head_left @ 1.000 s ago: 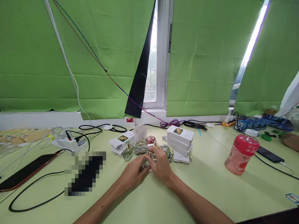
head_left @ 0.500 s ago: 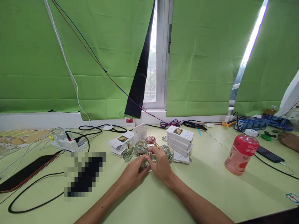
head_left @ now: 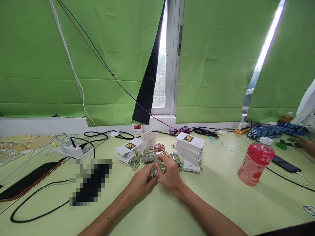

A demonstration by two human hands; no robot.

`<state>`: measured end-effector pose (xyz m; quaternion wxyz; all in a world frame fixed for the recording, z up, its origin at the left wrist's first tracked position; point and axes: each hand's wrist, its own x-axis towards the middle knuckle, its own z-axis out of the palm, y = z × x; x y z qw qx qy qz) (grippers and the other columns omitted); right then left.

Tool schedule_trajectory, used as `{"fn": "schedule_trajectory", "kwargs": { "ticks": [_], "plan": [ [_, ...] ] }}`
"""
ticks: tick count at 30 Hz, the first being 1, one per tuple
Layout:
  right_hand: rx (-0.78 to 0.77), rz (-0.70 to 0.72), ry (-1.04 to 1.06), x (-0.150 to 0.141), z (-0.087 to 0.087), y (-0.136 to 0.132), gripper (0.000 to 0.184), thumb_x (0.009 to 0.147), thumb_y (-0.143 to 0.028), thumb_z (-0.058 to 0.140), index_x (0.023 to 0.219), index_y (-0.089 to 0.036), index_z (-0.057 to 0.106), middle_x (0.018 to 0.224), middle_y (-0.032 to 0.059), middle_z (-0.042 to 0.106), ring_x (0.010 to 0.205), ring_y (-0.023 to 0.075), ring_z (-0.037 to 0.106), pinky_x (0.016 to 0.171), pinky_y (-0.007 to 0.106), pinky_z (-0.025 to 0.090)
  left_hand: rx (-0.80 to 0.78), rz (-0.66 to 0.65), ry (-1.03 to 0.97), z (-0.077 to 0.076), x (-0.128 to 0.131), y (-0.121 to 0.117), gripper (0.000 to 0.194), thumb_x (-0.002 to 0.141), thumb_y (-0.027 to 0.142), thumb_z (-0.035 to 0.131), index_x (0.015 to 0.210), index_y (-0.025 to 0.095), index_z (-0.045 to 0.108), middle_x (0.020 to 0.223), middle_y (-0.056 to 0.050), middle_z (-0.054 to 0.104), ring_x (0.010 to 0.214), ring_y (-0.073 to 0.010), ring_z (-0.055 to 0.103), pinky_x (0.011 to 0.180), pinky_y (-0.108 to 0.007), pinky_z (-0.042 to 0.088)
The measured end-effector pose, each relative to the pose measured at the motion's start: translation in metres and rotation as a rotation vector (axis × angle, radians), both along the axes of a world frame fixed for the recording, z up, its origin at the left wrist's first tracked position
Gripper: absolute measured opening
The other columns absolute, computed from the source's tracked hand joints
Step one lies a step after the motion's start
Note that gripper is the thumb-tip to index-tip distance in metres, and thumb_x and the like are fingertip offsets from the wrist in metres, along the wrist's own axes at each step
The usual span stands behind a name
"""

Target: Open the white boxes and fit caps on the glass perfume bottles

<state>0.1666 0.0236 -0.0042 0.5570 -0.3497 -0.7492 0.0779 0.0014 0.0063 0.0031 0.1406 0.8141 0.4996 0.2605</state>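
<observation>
My left hand (head_left: pixel 140 183) and my right hand (head_left: pixel 169 175) meet at the middle of the pale green table (head_left: pixel 221 203). Both close their fingers round a small clear glass bottle (head_left: pixel 154 171) that stands on the table between them. Just behind are several more small glass bottles: one with a gold cap (head_left: pixel 135 160), a round one (head_left: pixel 148 157), a pinkish one (head_left: pixel 159 148) and a greenish one (head_left: pixel 177 159). White boxes lie left (head_left: pixel 128 149) of the bottles, and a stack of white boxes (head_left: pixel 190 148) stands to their right.
A pink drink bottle (head_left: pixel 256 161) stands at the right, a phone (head_left: pixel 286 163) on a cable behind it. A dark tablet (head_left: pixel 27 180), a power strip (head_left: pixel 71 150) and loose cables lie at the left. Another person's hand (head_left: pixel 305 142) shows at the far right edge.
Both hands have stayed on the small bottle with only slight finger shifts. The view has shifted a little; the other person's hand at the far right has moved.
</observation>
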Motion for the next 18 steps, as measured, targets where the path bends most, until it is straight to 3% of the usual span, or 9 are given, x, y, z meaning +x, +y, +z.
{"fn": "schedule_trajectory", "kwargs": {
  "ticks": [18],
  "plan": [
    [-0.016,-0.031,-0.018,0.0002,0.0008,0.0028,0.02,0.086,-0.012,0.064,0.105,-0.019,0.064,0.094,0.0063,0.07,0.091,0.0236,0.059,0.08,0.034,0.05,0.003,-0.013,-0.039,-0.0004,-0.0007,0.0015,0.013,0.089,0.03,0.054,0.097,0.021,0.059,0.084,-0.002,0.067,0.064,-0.0174,0.059,0.058,-0.026,0.039]
  ]
}}
